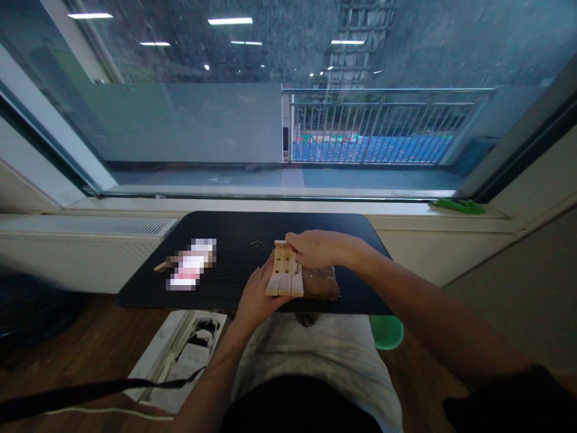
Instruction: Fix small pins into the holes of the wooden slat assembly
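A small pale wooden piece (283, 275) with several holes and two long slits is tilted up near the front of the black table. My left hand (259, 294) grips its left side and lower edge, fingers partly hidden behind it. At its upper right corner my right hand (318, 248) is closed, thumb and fingers pinched together. A thin pin-like bit (297, 269) shows just under those fingers; whether they hold it is unclear. Beneath and to the right lies a brown block (321, 282) with a shiny, wrapped-looking surface. Several small dark pins (256, 243) rest farther back.
On the table's (234, 225) left side lies a pixelated item with a wooden stick (160, 266) poking out. Beyond are the windowsill (315, 204) and a green cloth (460, 206). Below sit a green bucket (386, 332) and a white box (157, 343).
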The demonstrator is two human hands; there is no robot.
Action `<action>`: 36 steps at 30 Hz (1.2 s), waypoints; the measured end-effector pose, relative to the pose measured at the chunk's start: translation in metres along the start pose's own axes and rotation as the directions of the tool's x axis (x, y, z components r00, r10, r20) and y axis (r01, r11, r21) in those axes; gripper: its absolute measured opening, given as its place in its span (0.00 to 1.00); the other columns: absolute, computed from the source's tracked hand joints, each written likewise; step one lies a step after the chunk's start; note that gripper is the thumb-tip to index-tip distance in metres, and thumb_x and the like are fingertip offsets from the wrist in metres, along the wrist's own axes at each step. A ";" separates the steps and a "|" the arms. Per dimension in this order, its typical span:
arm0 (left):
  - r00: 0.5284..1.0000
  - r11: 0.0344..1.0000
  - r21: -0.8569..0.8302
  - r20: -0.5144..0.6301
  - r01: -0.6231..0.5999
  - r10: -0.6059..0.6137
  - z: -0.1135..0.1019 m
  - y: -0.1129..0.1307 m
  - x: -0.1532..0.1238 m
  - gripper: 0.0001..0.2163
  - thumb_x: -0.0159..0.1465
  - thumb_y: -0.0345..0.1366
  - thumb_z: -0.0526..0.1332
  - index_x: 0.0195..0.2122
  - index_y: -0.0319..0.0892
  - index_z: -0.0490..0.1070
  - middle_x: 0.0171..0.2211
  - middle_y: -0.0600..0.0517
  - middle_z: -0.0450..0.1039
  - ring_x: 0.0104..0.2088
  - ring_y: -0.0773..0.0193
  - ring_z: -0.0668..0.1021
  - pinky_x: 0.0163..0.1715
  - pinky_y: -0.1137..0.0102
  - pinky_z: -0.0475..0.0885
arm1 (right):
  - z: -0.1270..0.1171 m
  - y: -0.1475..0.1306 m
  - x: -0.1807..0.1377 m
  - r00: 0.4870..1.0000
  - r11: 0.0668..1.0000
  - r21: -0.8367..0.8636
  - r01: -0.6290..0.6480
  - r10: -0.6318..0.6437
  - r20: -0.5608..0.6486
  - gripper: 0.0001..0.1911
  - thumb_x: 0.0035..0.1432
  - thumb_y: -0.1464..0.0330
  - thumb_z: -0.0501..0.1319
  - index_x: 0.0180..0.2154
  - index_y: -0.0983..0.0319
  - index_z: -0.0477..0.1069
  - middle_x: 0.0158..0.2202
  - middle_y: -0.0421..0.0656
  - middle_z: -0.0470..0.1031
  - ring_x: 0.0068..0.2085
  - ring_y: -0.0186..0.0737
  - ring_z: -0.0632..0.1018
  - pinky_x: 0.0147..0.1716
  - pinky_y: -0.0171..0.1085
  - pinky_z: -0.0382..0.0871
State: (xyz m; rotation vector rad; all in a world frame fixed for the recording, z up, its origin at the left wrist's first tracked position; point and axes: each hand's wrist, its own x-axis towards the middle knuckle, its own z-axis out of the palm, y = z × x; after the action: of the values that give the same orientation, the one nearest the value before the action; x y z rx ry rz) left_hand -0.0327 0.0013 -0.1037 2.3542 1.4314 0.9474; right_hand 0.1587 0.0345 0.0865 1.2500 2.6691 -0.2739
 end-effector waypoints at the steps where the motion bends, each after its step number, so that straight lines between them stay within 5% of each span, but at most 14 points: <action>1: 1.000 1.000 0.003 0.002 -0.008 0.008 0.000 0.000 0.000 0.45 0.57 0.48 0.71 0.71 0.45 0.50 0.67 0.37 0.64 0.65 0.41 0.70 0.63 0.46 0.65 | -0.001 -0.001 0.000 1.000 1.000 0.000 -0.001 0.001 0.000 0.15 0.68 0.68 0.52 0.52 0.66 0.70 0.44 0.57 0.81 0.39 0.46 0.80 0.30 0.39 0.57; 36: 1.000 1.000 0.000 -0.017 -0.020 0.020 -0.002 0.003 0.000 0.44 0.58 0.53 0.70 0.70 0.45 0.52 0.65 0.37 0.67 0.65 0.41 0.70 0.62 0.47 0.66 | 0.002 -0.001 0.003 0.999 0.999 -0.024 0.030 -0.030 -0.029 0.15 0.69 0.70 0.53 0.50 0.64 0.75 0.45 0.54 0.82 0.42 0.45 0.81 0.33 0.39 0.61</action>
State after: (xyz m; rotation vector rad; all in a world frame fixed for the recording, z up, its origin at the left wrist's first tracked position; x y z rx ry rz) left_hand -0.0315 -0.0005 -0.1006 2.3703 1.4156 0.9755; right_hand 0.1560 0.0354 0.0835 1.2171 2.7093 -0.2290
